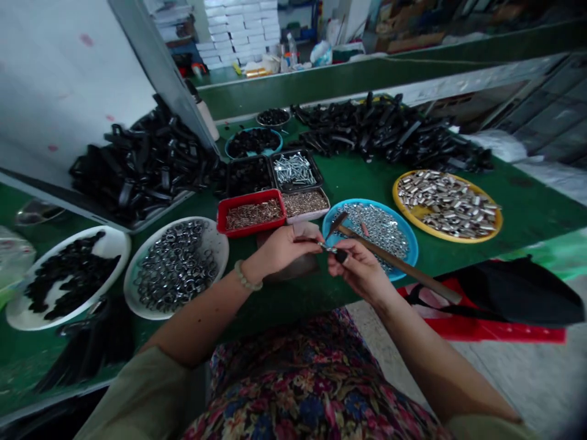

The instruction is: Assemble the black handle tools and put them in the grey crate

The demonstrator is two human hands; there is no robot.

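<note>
In the middle of the view my left hand (288, 245) pinches a small shiny metal piece (328, 247), its exact kind too small to make out. Close beside it my right hand (360, 269) has its fingers closed on a small black part (341, 255), which touches or nearly touches the metal piece. A hammer (389, 260) with a wooden handle lies across the blue plate (415, 244) of small silvery parts, just beyond my right hand. Under my left hand is a dark block (293, 269), partly hidden.
Around me stand a red tray (222, 221) of copper-coloured pins, a black tray (316, 174) of screws, a white basin (131, 293) of metal rings and a yellow plate (493, 229) of metal sleeves. Black handle-like parts (380, 128) are heaped behind; a white-panelled box (68, 91) rises left.
</note>
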